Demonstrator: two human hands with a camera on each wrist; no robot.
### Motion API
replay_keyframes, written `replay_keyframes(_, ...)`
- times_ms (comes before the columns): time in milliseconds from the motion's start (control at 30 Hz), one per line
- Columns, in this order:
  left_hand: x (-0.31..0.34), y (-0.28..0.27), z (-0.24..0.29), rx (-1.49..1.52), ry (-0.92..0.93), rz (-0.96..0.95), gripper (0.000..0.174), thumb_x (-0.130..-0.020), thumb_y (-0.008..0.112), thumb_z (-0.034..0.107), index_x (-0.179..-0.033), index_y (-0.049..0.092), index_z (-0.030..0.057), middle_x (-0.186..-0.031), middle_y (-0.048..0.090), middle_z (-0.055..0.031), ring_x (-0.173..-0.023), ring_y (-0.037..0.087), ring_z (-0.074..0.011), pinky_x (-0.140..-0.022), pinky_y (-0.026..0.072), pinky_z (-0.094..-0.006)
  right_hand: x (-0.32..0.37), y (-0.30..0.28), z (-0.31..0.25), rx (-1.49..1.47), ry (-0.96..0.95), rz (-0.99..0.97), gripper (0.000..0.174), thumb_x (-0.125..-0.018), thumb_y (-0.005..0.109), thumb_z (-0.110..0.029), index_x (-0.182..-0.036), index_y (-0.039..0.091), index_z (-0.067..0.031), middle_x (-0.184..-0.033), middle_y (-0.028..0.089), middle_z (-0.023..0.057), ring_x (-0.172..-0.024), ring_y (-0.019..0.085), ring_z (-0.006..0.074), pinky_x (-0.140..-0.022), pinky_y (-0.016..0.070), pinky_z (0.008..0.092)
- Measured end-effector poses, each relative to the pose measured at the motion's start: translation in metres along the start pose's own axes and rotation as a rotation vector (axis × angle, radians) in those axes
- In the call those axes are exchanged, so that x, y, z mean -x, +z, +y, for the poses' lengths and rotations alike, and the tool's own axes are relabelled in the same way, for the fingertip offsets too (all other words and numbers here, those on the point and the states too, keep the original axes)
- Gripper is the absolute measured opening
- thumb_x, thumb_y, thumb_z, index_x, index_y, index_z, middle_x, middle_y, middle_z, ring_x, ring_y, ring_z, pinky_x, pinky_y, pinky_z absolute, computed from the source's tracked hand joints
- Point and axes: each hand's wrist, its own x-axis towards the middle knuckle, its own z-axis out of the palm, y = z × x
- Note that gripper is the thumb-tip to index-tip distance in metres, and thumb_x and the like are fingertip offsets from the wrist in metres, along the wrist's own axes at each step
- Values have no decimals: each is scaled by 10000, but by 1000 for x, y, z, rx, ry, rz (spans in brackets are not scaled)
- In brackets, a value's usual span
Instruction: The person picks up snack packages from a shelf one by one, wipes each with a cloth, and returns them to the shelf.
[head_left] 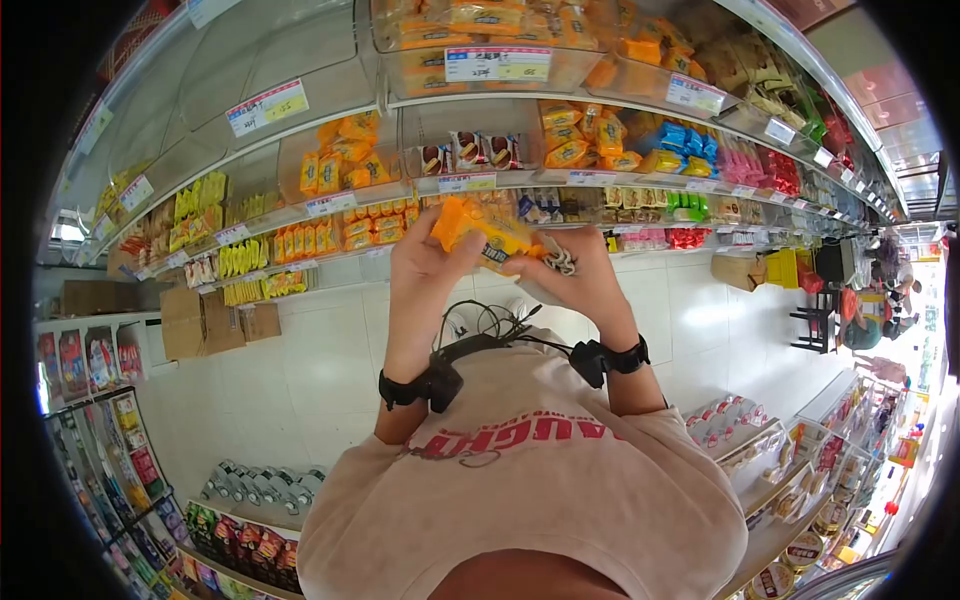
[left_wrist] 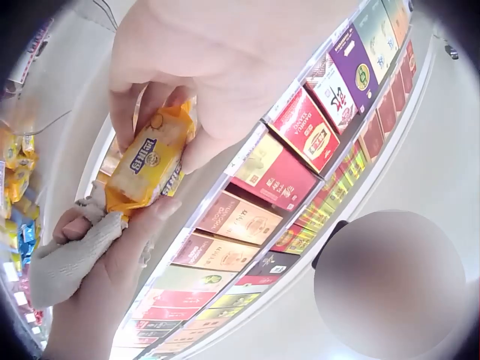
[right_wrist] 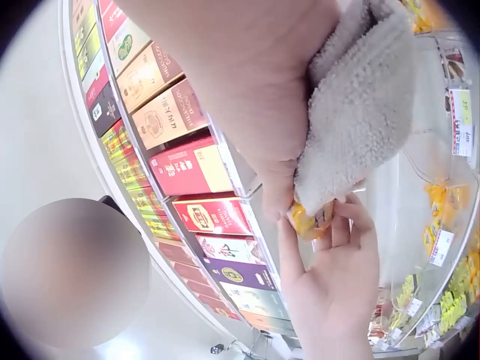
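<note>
An orange-and-yellow wrapped snack packet (head_left: 487,235) is held up in front of the chest, before the shelves. My left hand (head_left: 422,262) grips one end of it between thumb and fingers, as the left wrist view also shows on the packet (left_wrist: 150,161). At the other end, my right hand (head_left: 590,280) has its thumb against the wrapper. Bunched in that same right hand is a pale grey cloth (right_wrist: 360,101), its folds hanging beside the packet. The wrapper looks closed.
Shelves ahead carry clear bins of packaged snacks, with more orange packets (head_left: 345,155) and price tags (head_left: 497,65). Cardboard boxes (head_left: 205,322) stand on the floor at left. Bottles (head_left: 265,485) and boxed goods (left_wrist: 304,131) line the shelving behind.
</note>
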Motion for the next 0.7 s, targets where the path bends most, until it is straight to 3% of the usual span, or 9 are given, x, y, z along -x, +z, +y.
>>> replay_keyframes(233,-15,22,-12,93,-91,-245,449,-903,700,5,-1322,539,-24,-1247,606,-81,-1115,591,-130,-935,500,-278,18,-50,19,-271,-170,-48,291,-897,758,-197,-734,652,20,-629,637,109,-495,574,191,-511,437,298)
replay_keyframes(300,-20,25,-14,185,-130,-343,498,-886,705,-18,-1352,528,-9,-1258,591,-80,-1124,583,-131,-940,499,-278,28,-59,20,-670,96,254,289,-966,674,-239,-811,676,6,-637,657,85,-515,598,167,-522,468,297)
replay_keyframes(333,-23,33,-13,85,-42,-299,500,-879,708,-29,-1348,538,-6,-1259,595,-82,-1127,585,-137,-945,498,-280,29,-64,22,-868,228,397,304,-1000,631,-260,-849,688,-2,-640,666,74,-525,611,155,-527,483,297)
replay_keyframes(400,-31,59,-11,-111,142,-212,505,-863,714,-49,-1342,559,-1,-1260,602,-85,-1131,589,-149,-955,497,-284,20,-69,27,-926,193,524,332,-1038,541,-316,-1107,621,-2,-903,669,125,-781,637,174,-716,505,314)
replay_keyframes(467,-35,89,-21,-187,141,-168,484,-845,736,-52,-1305,595,-6,-1262,609,-89,-1145,589,-159,-981,487,-297,10,-78,34,-976,158,663,482,-1075,450,-373,-1365,554,-2,-1166,671,177,-1037,663,193,-904,528,331)
replay_keyframes(500,-39,105,-28,-222,141,-152,473,-836,748,-53,-1287,613,-8,-1263,612,-91,-1151,589,-164,-994,483,-303,14,-67,66,-985,105,533,488,-1081,444,-339,-1443,463,-12,-1353,560,192,-1235,567,199,-1039,459,353)
replay_keyframes(600,-41,148,-53,-428,401,-151,424,-811,783,-39,-1216,657,-19,-1264,624,-114,-1170,592,-182,-1027,468,-325,14,-68,21,-1225,-24,620,503,-1082,450,-318,-1475,410,-7,-1373,551,160,-1245,553,188,-1052,441,335)
replay_keyframes(633,-44,151,-57,-541,438,-140,469,-771,816,-28,-1215,666,-1,-1253,632,-123,-1174,604,-221,-1040,459,-352,18,-77,19,-1271,14,630,516,-1085,453,-305,-1495,367,-3,-1371,544,130,-1223,541,165,-1033,430,300)
replay_keyframes(700,-50,169,-68,-619,525,-127,455,-794,755,-89,-1230,651,-15,-1257,626,-127,-1192,588,-233,-1056,436,-352,24,-72,36,-1143,188,694,510,-1087,456,-315,-1480,381,0,-1335,556,112,-1184,539,147,-1001,434,289)
